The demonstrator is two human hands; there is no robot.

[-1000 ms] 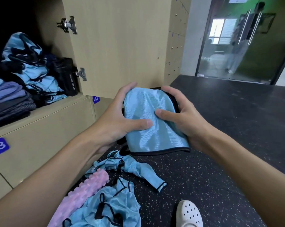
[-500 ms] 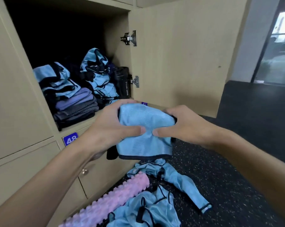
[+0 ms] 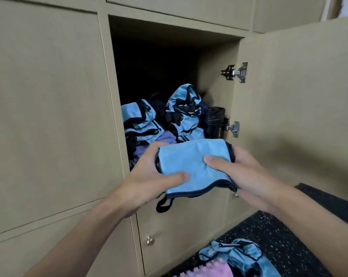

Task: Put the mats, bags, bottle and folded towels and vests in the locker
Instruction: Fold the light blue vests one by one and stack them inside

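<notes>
A folded light blue vest (image 3: pixel 195 164) with dark trim is held just in front of the open locker (image 3: pixel 169 62). My left hand (image 3: pixel 149 180) grips its left edge, thumb on top. My right hand (image 3: pixel 243 172) grips its right edge, thumb pressed on the cloth. A dark strap loop hangs under the vest. Inside the locker lie a stack of folded blue vests (image 3: pixel 139 120) on purple and dark towels (image 3: pixel 165 137), a bundle of blue vests (image 3: pixel 186 112) and a black bottle (image 3: pixel 215 122) at the right wall.
The locker door (image 3: pixel 296 100) stands open to the right on two metal hinges (image 3: pixel 236 71). On the dark speckled floor (image 3: pixel 279 236) lie loose blue vests (image 3: pixel 241 254) and a pink ridged roller (image 3: pixel 213 269). A small knob (image 3: pixel 149 239) marks the locker door below.
Both hands have lifted the folded vest up and toward the locker opening. The view has swung left and closer, so the locker interior now faces me.
</notes>
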